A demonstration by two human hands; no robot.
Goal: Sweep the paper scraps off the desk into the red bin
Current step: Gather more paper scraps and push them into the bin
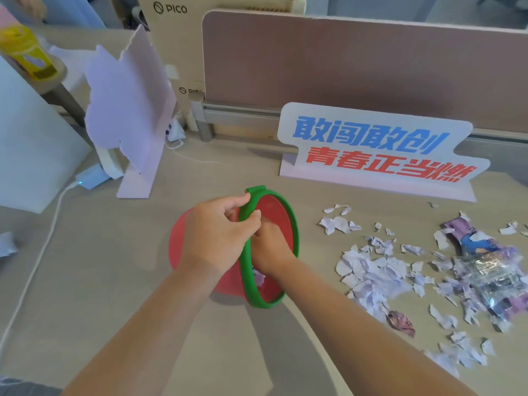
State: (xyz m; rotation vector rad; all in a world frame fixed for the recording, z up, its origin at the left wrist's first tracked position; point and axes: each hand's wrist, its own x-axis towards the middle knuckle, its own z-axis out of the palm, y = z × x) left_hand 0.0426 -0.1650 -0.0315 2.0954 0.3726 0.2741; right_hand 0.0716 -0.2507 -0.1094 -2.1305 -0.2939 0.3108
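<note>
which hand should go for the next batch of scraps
Right. The torn white paper scraps lie to the right of the tipped red plastic bin; the right hand is inside its mouth on that side. The left hand grips the green rim, steadying it.

Setting: an office workstation. Beige desk (114, 281) backed by a low padded partition (357, 67) on a grey metal rail, as used to divide open-plan desks. Behind the partition, stacked cartons (171, 38) printed "PICO". A standing slogan sign (377, 155) with blue and red Chinese characters sits against the partition; a second cut-out board (131, 110) stands at the left. A white cable (43, 247) runs across the desk to a small blue device (91, 178). More desks visible at upper left.
</note>
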